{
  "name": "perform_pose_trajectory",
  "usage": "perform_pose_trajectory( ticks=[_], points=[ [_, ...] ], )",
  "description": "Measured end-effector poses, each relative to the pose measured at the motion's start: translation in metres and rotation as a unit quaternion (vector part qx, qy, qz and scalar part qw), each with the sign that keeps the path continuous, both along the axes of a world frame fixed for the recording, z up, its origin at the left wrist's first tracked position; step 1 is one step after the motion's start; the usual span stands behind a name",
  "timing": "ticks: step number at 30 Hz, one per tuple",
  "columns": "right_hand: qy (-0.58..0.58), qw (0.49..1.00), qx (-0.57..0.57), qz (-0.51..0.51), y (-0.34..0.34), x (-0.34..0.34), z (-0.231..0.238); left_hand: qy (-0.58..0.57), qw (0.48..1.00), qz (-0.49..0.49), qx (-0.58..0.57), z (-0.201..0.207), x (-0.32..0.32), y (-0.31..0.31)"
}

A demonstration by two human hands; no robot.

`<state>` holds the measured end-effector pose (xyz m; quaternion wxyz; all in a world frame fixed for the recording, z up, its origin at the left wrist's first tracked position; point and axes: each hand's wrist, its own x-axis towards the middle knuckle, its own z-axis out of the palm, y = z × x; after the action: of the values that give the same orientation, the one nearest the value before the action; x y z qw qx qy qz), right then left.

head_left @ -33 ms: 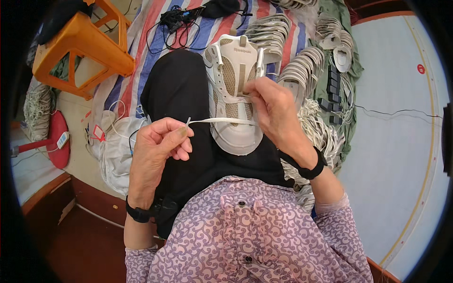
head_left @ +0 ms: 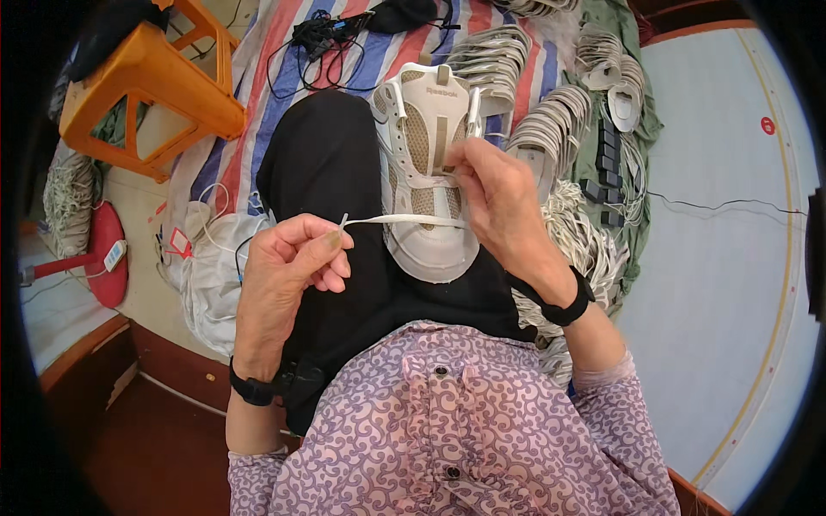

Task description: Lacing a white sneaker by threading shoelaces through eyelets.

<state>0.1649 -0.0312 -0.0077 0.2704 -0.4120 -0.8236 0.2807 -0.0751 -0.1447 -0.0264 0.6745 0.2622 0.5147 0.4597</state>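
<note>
An off-white and beige mesh upper of a lace-up shoe (head_left: 434, 249) rests on my black-trousered lap, its toe toward me and its tongue pointing away. Rows of eyelets run along both its sides. Between thumb and fingers, my left hand (head_left: 297, 258) pinches the tipped end of a flat white shoelace (head_left: 396, 219), left of the toe. This lace stretches across the toe area and passes beneath my right hand (head_left: 503, 202). At the right eyelet side, the right fingers are closed on the lace, close to the tongue; their grip is partly hidden.
Stacked shoe uppers (head_left: 551, 129) and a heap of white laces (head_left: 581, 236) lie to the right. An orange plastic stool (head_left: 146, 95) stands at far left, near a white bag (head_left: 215, 292). Black cables (head_left: 323, 39) lie on the striped sheet (head_left: 258, 60). A white board (head_left: 714, 215) borders the right.
</note>
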Motion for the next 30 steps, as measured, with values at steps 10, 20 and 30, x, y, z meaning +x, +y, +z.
perform_pose_trajectory(
  ticks=[10,20,30],
  points=[
    [0.007,0.999,0.004,0.046,0.001,-0.004,-0.004,-0.009,1.000,0.004,0.009,-0.002,0.001,-0.001],
    [-0.202,0.934,0.238,0.171,0.000,-0.019,0.004,-0.020,1.000,0.000,0.011,0.006,0.002,-0.002],
    [-0.153,0.968,0.098,0.175,0.010,-0.045,0.033,-0.022,0.998,0.033,0.051,0.013,0.000,0.008]
  ],
)
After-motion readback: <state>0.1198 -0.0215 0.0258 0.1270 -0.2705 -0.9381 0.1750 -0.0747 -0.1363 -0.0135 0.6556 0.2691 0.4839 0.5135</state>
